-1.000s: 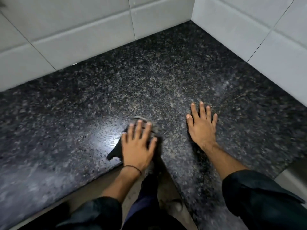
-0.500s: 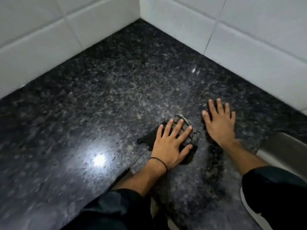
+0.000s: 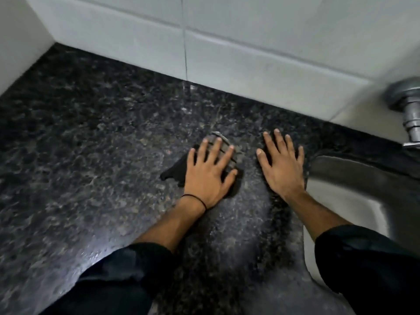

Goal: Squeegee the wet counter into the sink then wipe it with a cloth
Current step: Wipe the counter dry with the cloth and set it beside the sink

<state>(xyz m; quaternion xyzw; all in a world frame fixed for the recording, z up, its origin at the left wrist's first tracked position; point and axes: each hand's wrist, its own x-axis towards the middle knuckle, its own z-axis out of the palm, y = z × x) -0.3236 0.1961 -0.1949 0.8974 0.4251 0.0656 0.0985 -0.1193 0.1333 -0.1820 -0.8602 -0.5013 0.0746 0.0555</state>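
1. Head view – a dark speckled granite worktop (image 3: 91, 155) fills most of the frame, glossy, with a bright glare patch near the left sleeve and a duller streaked band running between the two forearms.
2. The left hand (image 3: 210, 172) lies palm down on a dark cloth with a grey checked pattern (image 3: 223, 146). Its fingers (image 3: 214, 147) are spread wide and pressed flat on the fabric, not pinching it. A thin black band circles the wrist.
3. The cloth is bunched flat on the worktop near the middle of the frame. One dark corner pokes out to the left of the hand, and the checked part shows past the fingertips.
4. The right hand (image 3: 283, 167) rests palm down on bare granite just beside the cloth but apart from it, holding nothing, with its fingers (image 3: 270, 142) slightly fanned.
5. A grey stainless steel sink (image 3: 354, 189) is set into the worktop at the right – its rim is close to the right hand's outer edge.
6. Above the sink's far corner a chrome tap fitting (image 3: 409, 110) comes out of the white tiled wall (image 3: 250, 53) that borders the back of the worktop.
7. Both forearms come out of dark sleeves (image 3: 363, 258) at the bottom of the frame.
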